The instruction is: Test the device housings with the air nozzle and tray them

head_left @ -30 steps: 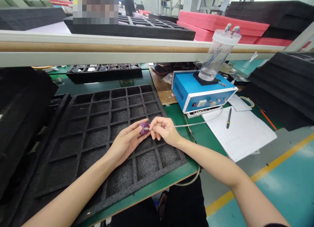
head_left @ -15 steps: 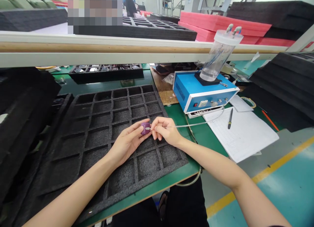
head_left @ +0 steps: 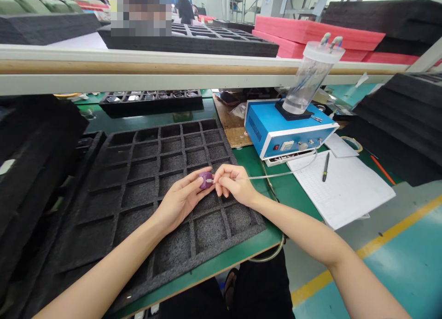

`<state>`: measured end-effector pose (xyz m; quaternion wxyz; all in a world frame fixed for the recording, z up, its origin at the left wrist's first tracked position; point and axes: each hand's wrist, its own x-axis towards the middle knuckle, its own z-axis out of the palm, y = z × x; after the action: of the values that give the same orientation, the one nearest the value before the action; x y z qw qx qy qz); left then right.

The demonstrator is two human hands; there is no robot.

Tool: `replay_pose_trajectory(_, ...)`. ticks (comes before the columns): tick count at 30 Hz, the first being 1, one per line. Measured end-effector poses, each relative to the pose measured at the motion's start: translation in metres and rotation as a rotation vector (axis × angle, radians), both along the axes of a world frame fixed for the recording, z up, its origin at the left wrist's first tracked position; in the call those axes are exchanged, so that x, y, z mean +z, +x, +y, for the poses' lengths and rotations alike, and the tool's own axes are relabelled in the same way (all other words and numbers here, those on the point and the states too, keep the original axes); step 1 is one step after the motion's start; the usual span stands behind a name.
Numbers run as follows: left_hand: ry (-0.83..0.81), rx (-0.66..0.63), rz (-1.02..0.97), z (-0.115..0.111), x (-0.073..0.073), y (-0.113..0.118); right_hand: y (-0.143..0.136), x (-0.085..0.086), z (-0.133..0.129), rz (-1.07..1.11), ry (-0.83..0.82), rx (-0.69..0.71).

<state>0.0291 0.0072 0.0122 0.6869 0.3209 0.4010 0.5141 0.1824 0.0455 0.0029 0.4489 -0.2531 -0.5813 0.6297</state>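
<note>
Over the black foam tray [head_left: 176, 169], my left hand [head_left: 181, 194] pinches a small rounded purple piece [head_left: 206, 181] between thumb and fingers. What exactly the piece is, I cannot make out. My right hand [head_left: 236, 183] is closed around the end of a thin clear tube [head_left: 272, 175], close against the purple piece. A small pale tip shows at the piece, just ahead of my right fingertips. From there the tube runs right to the front of a blue machine [head_left: 271, 123], which carries a clear cylinder [head_left: 305, 82] of liquid on top.
Papers [head_left: 345, 190] with a black pen [head_left: 325, 167] lie to the right. Stacked black foam trays flank both sides [head_left: 31, 171]. A shelf edge [head_left: 172, 82] crosses above the bench, holding red foam blocks [head_left: 311, 31]. A person is behind it.
Both hands keep almost the same pose on the purple piece and the tube. The whole view has shifted very slightly.
</note>
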Motion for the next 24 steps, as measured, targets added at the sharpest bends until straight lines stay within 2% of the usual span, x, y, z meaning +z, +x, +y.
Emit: replay_pose_trajectory(24, 0.027, -0.002, 0.007, 0.0003, -0.0031, -0.0010, -0.0001, 0.0029, -0.0011, -0.014, 0.003, -0.009)
